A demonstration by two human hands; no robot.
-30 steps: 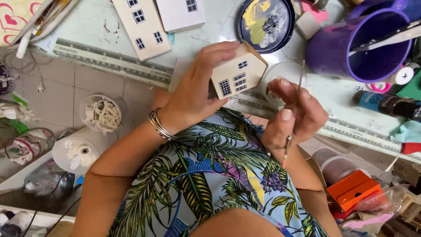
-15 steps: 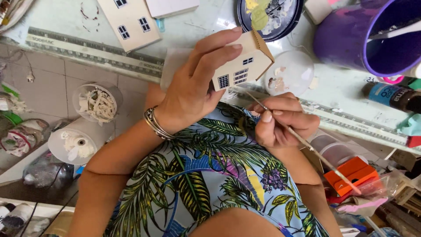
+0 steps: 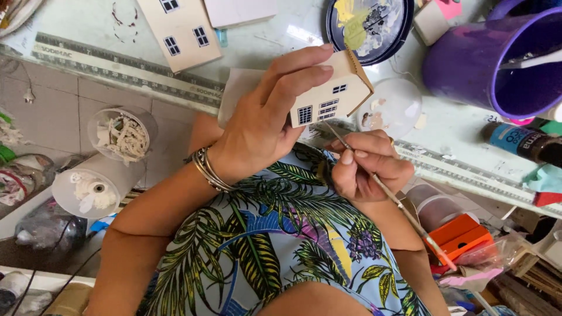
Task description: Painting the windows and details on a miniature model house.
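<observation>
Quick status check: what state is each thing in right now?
Left hand: grip closed on the small model house, raised off the table.
Right hand: pinching a thin paintbrush, tip at the house wall.
Purple bucket: upright, open.
Paint palette plate: paint-smeared.

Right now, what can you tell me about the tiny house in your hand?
The little house is cream-coloured with a brown, cardboard-looking edge along its roof. Small dark windows with white bars are painted on its walls. It looks like cardboard or thin wood. The left hand holds it tilted above the table edge, fingers wrapped over its top. The right hand holds a thin paintbrush whose tip meets the house's lower edge near the windows.
</observation>
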